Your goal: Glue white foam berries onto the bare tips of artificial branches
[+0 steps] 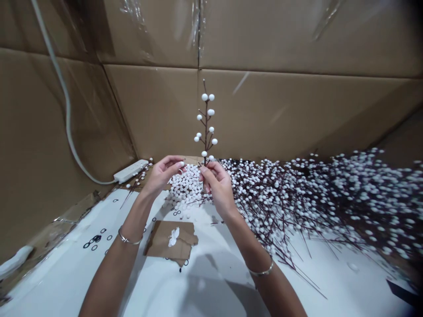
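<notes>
Upright in front of me stands a brown artificial berry stem (206,127) with white round berries on its short side twigs. My right hand (218,182) pinches it near its lower part, thumb against fingers. To the left, my left hand (165,174) has its thumb and fingertips brought together, apart from the stem. A small white spot shows at those fingertips, too small to name. Behind and between the hands lies a pile of loose white berries (187,187). Below them, a torn cardboard piece (165,244) carries a white smear (173,237), perhaps glue.
A large heap of berry stems (280,193) covers the right side of the white table (139,290). Several black rings (95,239) lie at left. A white power strip (131,171) with its cable stands at the back left. Cardboard walls (158,105) enclose the table.
</notes>
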Tool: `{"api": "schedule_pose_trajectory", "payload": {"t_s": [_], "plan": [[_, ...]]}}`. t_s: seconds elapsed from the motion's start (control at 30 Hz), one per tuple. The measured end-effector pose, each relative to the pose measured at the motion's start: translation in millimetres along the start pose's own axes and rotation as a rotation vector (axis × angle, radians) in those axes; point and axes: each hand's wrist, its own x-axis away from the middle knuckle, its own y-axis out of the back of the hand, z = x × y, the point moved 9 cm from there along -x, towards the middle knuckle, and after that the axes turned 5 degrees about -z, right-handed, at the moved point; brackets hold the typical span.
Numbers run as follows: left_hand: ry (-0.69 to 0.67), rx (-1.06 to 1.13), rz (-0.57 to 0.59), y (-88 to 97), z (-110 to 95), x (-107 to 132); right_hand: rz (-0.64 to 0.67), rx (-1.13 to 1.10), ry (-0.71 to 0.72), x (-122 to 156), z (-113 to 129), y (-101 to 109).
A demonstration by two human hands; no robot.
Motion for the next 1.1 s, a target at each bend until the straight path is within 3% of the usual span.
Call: {"api": "schedule_pose_trajectory", "payload": {"t_s": [0.3, 0.5, 1.1], "plan": [[-0.059, 0.258, -0.064, -23.4, -27.1, 11.5, 0.047, -0.071, 0.052, 2.9, -10.8, -11.2], [-0.057, 0.29, -0.055, -35.6, -27.2, 16.3, 0.037, -0.127, 0.104, 0.7, -10.0, -8.5], [-0.055, 0.315, -0.023, -46.5, -21.5, 19.2, -0.012, -0.113, 0.132, -0.9, -8.4, -2.8]]}}
